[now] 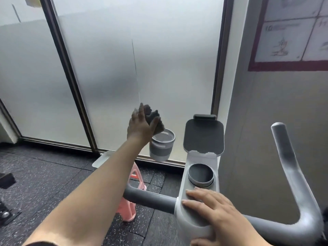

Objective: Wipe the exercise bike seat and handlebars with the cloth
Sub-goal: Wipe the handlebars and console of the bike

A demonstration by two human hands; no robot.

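Two hands are in sight, one cloth, and one handlebar assembly with two horns. The left hand (140,125) is stretched out at arm's length above the left end of the bars, fingers and thumb clamped round a dark, bunched cloth (154,119); the cloth hangs in the air just over a single grey cup holder (161,146), and I cannot tell whether they touch. The right hand (213,208) lies flat with straight fingers on the white centre console (198,206), gripping nothing, just behind one round dark knob (201,174). Beyond the knob stands one tilted dark tablet tray (204,136).

The handlebars (150,198) run left as a short grey bar, and the right horn (287,167) curves up near the grey wall, with little room on that side. To the left there is open speckled floor (53,174) up to the frosted glass panels (106,68).

The seat is out of view. A pink object (130,208) sits below the bar, partly hidden by the forearm. The wall poster (292,32) is cut off and blurred.
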